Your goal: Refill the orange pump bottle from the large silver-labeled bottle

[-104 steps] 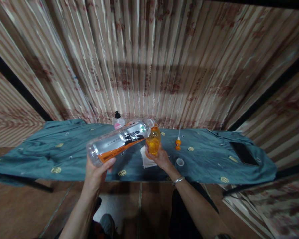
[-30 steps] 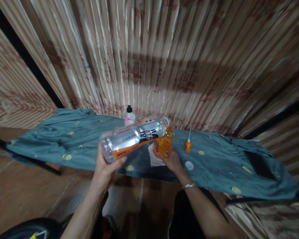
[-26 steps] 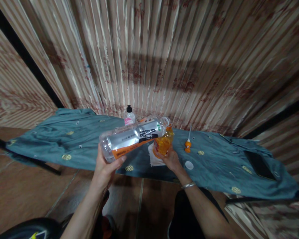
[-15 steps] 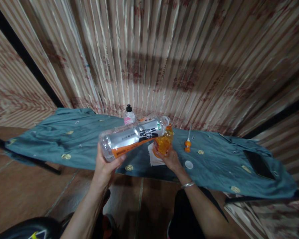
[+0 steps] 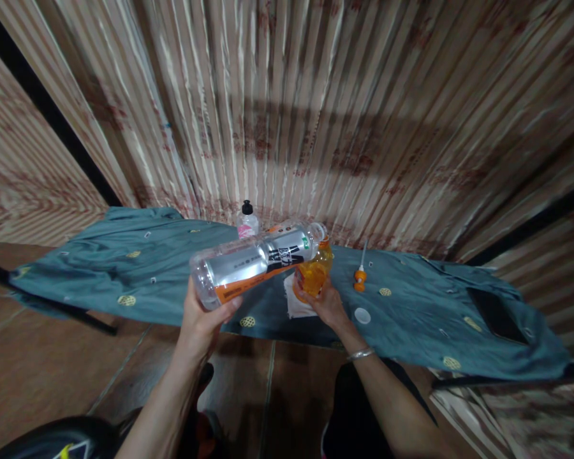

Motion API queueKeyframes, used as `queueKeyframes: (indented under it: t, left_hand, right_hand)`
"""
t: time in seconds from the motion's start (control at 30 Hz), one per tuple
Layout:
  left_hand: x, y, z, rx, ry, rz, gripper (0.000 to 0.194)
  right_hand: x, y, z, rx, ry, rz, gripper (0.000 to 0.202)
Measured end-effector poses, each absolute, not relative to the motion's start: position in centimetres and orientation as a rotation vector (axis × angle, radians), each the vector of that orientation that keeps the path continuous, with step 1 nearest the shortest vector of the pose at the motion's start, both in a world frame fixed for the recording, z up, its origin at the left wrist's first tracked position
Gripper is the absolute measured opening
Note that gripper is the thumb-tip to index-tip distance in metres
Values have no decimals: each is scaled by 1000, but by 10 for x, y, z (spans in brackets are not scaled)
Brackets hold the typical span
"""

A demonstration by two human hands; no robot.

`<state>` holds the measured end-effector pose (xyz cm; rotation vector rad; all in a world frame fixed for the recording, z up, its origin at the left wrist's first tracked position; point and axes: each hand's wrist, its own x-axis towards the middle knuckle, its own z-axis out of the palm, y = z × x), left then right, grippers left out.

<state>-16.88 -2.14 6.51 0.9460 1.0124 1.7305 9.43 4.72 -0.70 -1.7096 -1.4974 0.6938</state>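
Note:
My left hand point(image 5: 201, 322) is wrapped round the base of a large clear bottle point(image 5: 253, 262) with a silver, black and orange label. That bottle lies tilted, its mouth up to the right, over the top of an orange bottle point(image 5: 314, 271). My right hand point(image 5: 326, 305) grips the orange bottle low down, above a white cloth point(image 5: 294, 303). Whether liquid passes between the two is too small to tell. Right of my right hand are a white round cap point(image 5: 362, 315) and an orange pump top point(image 5: 360, 279) with a thin tube.
A small clear bottle with a black cap point(image 5: 247, 220) stands behind the large bottle. A dark phone point(image 5: 496, 315) lies at the right of the green cloth-covered table point(image 5: 157, 274). Pleated curtains point(image 5: 287, 115) hang behind, with black poles at both sides.

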Motion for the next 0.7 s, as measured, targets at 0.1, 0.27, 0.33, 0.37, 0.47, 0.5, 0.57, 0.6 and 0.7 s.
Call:
queueKeyframes:
  t: [0.1,0.27,0.33,0.37,0.47,0.5,0.57,0.6,0.7]
  left_hand:
    - [-167,-22,67,937,1037,1726,85]
    - [-166,-22,69,929,1007,1721,78]
    - [-166,-22,69,930,1009,1719,79]
    - [-166,-22,69,927,1008,1716,80]
    - [-166,-22,69,908,1006,1716,82]
    - [-166,-22,69,905,1006,1719,82]
    - [-165,-21,69,908,1002,1720,81]
    - [-165,-21,69,907,999,1722,80]
    - [-165,-21,69,909,993,1723,79]
  right_hand:
    - [96,48,-7,-1710,-1508,702,59]
    - [96,49,-8,-1726,-1517,692,60]
    - [96,50,-9,-1722,-1516,690,61]
    - [96,50,-9,-1720,-1513,689,61]
    - [96,50,-10,-1714,-1505,680,60]
    - [96,50,-10,-1718,-1504,676,59]
    - [96,50,-10,-1729,-1508,676,59]
    - [96,50,-10,-1735,-1511,678,59]
    - [96,50,-10,-1722,-1514,682,59]
